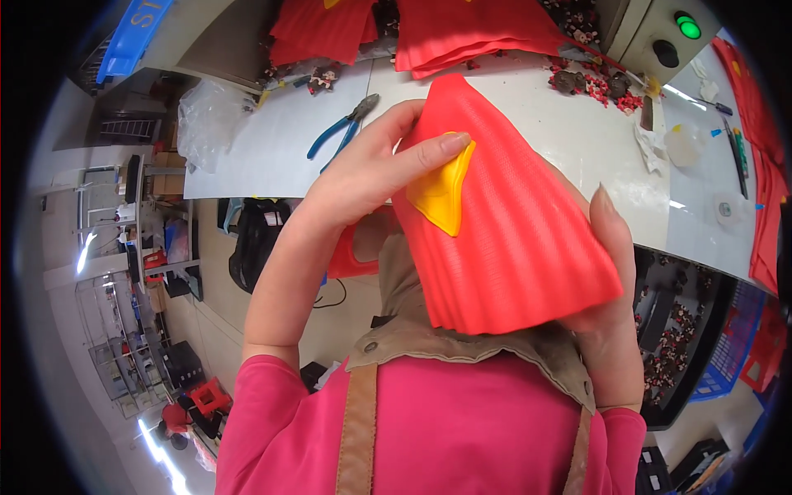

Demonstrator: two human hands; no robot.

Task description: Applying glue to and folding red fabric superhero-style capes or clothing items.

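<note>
Above my lap, at the table's near edge, I hold a red, ribbed, cape-shaped piece [520, 239] that looks like soft plastic. It narrows toward the top and flares at the bottom. A yellow pointed emblem [441, 198] sits on its upper left part. My left hand [396, 157] grips the left edge, thumb over the emblem and fingers hidden behind. On the right side my right hand [612, 256] holds the lower edge, thumb upright beside it; its other fingers are out of sight underneath. Blue-handled cutting pliers [361, 110] lie on the white table [272, 157] beyond my left hand.
Stacks of similar red pieces [474, 37] stand at the back. Small red and dark parts [610, 89] lie scattered nearby, below a box with a lit green button [688, 27]. A clear plastic bag [213, 124] rests far left. Small figures fill a black tray [672, 355] at right.
</note>
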